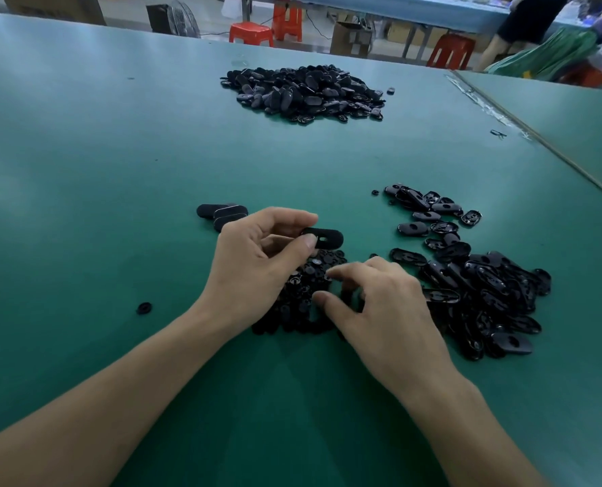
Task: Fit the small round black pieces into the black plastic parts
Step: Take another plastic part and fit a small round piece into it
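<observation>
My left hand (254, 261) pinches one oval black plastic part (327, 237) between thumb and fingers, held just above a heap of small round black pieces (306, 275). My right hand (377, 307) lies over that heap with its fingers curled down into the pieces; whether it holds one is hidden. A loose pile of oval black parts (478, 275) lies to the right of my right hand. A short row of oval parts (222, 213) lies side by side beyond my left hand.
A big mound of black parts (303, 91) sits at the far middle of the green table (117, 152). One round piece (144, 307) lies alone to the left. A seam (538, 138) joins a second table at right. Red stools and people stand beyond.
</observation>
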Tool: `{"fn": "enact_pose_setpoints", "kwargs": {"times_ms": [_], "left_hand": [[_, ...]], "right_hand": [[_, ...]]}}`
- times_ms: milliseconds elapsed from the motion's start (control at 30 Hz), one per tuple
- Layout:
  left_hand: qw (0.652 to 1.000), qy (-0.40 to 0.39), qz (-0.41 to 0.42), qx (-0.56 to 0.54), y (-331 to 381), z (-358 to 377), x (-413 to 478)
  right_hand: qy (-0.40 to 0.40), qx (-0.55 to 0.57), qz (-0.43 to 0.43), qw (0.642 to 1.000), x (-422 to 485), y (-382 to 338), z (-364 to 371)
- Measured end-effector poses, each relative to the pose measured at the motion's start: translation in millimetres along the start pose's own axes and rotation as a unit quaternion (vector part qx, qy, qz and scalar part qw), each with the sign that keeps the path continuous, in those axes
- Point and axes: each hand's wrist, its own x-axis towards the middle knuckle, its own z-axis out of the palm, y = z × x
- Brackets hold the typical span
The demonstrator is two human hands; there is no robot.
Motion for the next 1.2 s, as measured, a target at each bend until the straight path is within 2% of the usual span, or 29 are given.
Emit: {"fn": "enact_pose_setpoints", "kwargs": {"times_ms": [200, 367, 667, 933, 1067, 1200], "left_hand": [[1.000, 0.001, 0.001, -0.002, -1.2, 0.3, 0.1], [1.000, 0.007, -0.002, -0.018, -3.0, -0.8, 1.2], [1.000, 0.006, -0.007, 0.003, -2.8, -1.7, -0.6], [0.998, 0.000, 0.018, 0.063, 0.5, 3.0, -5.8], [0.996, -0.006, 0.035, 0.085, 1.4, 3.1, -7.1], [0.996, -0.013, 0.046, 0.079, 4.5, 4.1, -8.5]], "right_hand": [[-0.002, -0.022, 0.002, 1.000, 0.5, -3.8, 1.1], [0.013, 0.002, -0.003, 1.000, 0.9, -3.3, 3.2], [0.125, 0.145, -0.008, 0.981, 3.3, 0.1, -0.3], [0.133, 0.228, -0.005, 0.964, 3.2, 1.8, -2.0], [0.158, 0.236, -0.009, 0.959, 3.3, -0.7, -2.9], [0.148, 0.318, 0.024, 0.936, 3.7, -2.3, -1.3]]}}
